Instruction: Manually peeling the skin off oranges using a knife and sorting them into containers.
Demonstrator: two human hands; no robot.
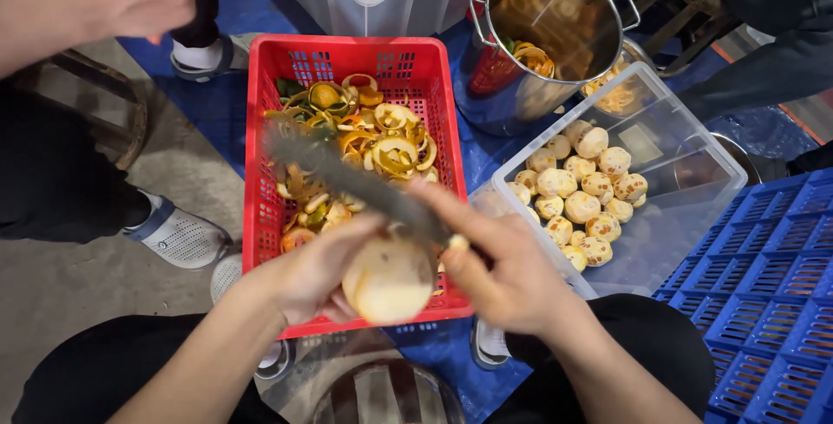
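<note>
Left hand [317, 276] cups a peeled citrus fruit [388, 281]; right hand [503, 272] pinches a knife [347, 177], blade slanting up-left across the fruit's top

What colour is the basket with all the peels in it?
Bright red: the basket has slotted walls and shows plainly in the head view.

Both bare forearms reach forward and converge at centre: the left hand [317, 276] cups upward with curled fingers, while the right hand [503, 276] closes in a grip, index finger extended forward.
</note>
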